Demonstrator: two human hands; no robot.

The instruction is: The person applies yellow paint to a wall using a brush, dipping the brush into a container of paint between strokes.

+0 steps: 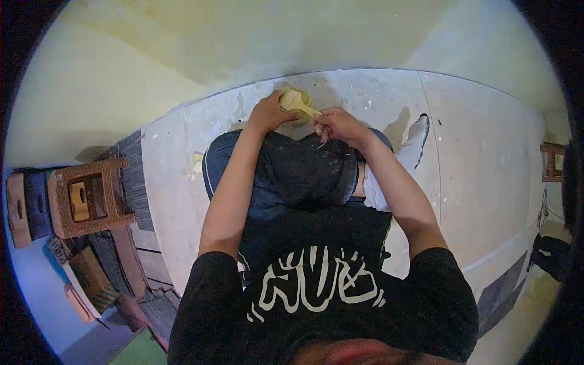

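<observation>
Both of my hands are above my folded legs, close to the wall. My left hand [270, 112] grips the side of a round yellowish container [306, 96]. A pale yellow tool with a broad flat head and a narrow handle [299, 104], a scraper or spatula by its shape, lies across the container's mouth. The fingers of my right hand [335, 123] are closed on the handle's end. The container's contents are largely hidden by the tool. Below my right fingers a thin light strand or edge shows, too small to identify.
A pale, stained floor sheet [483, 150] bears a seam on the right. The yellowish wall [273, 41] rises just beyond my hands. At left stand a brown woven-textured plastic stool [59, 200] and an open cardboard box [86, 273]. A dark bag-like item [550, 255] lies far right.
</observation>
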